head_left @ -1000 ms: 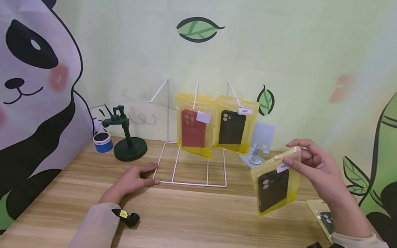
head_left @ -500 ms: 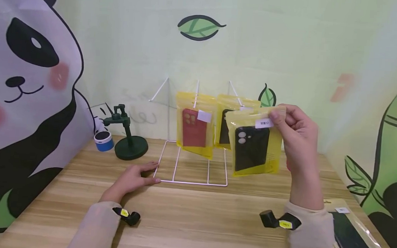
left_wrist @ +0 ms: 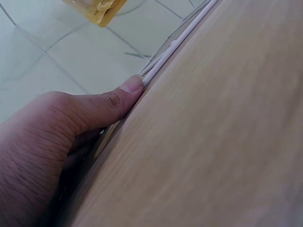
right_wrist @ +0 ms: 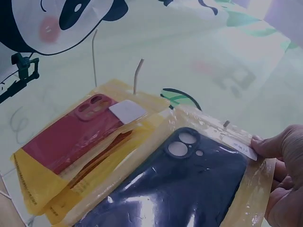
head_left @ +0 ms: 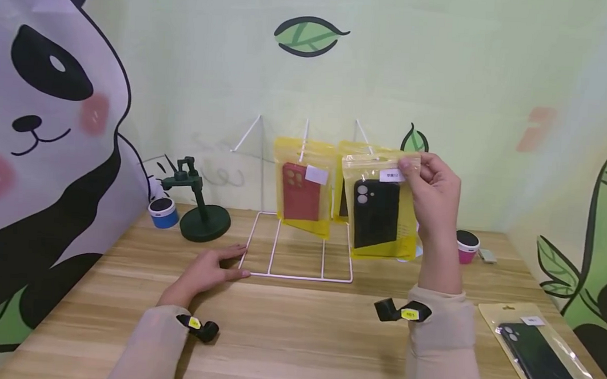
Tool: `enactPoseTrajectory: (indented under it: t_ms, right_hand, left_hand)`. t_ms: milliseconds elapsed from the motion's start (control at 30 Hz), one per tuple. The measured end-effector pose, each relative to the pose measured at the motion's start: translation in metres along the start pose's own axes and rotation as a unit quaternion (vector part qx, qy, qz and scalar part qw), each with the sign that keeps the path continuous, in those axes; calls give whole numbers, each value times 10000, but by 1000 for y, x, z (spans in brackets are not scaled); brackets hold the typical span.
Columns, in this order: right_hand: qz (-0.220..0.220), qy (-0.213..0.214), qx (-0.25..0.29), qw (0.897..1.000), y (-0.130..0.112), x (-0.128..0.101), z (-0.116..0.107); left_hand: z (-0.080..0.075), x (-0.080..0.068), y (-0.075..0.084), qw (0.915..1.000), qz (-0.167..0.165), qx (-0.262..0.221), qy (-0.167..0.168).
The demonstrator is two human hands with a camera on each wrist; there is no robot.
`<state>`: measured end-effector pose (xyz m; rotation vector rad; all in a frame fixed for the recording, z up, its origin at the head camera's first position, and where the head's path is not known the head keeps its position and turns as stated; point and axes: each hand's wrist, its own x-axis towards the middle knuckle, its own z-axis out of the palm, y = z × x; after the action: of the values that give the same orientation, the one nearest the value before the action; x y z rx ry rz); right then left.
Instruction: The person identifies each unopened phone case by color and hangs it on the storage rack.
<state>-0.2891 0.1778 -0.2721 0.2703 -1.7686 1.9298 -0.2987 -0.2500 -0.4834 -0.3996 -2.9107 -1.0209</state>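
My right hand (head_left: 434,190) pinches the upper right corner of a yellow zip bag (head_left: 406,232) holding a black phone case (head_left: 376,213). It hangs upright in front of the rack's right hook, mostly covering another bagged case. In the right wrist view a hook tip (right_wrist: 226,124) shows at the held bag's top edge. A bagged red phone case (head_left: 301,192) hangs on the middle hook; the left hook (head_left: 246,133) bears nothing. My left hand (head_left: 207,273) rests at the front left corner of the white wire rack (head_left: 309,278), thumb (left_wrist: 111,105) against its bar.
Another bagged dark phone case (head_left: 542,359) lies at the table's right front. A pink-and-white round speaker-like object (head_left: 467,247) stands behind it. At the back left are a dark green stand (head_left: 204,221) and a blue-and-white round object (head_left: 163,212). A printed backdrop stands behind.
My right hand has lifted the bagged black phone case from the right, up and leftward to the rack's right hook, turning it to face front. The left hand has stayed on the rack.
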Motion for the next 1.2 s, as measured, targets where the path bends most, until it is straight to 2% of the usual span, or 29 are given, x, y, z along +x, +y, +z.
enactPoseTrajectory:
  t_ms: [267, 633, 833, 1200]
  right_hand:
    - [197, 61, -413, 9989, 21, 14, 9]
    - [-99, 484, -1296, 9903, 47, 27, 23]
    - [-36, 565, -1072, 9926, 49, 28, 27]
    - [125, 503, -876, 9948, 46, 26, 20]
  left_hand:
    - [-2, 0, 1, 9999, -1, 101, 36]
    - [-1, -1, 2, 10000, 3, 93, -28]
    - [-2, -2, 0, 9999, -113, 78, -17]
    - [-2, -1, 1, 10000, -60, 67, -21]
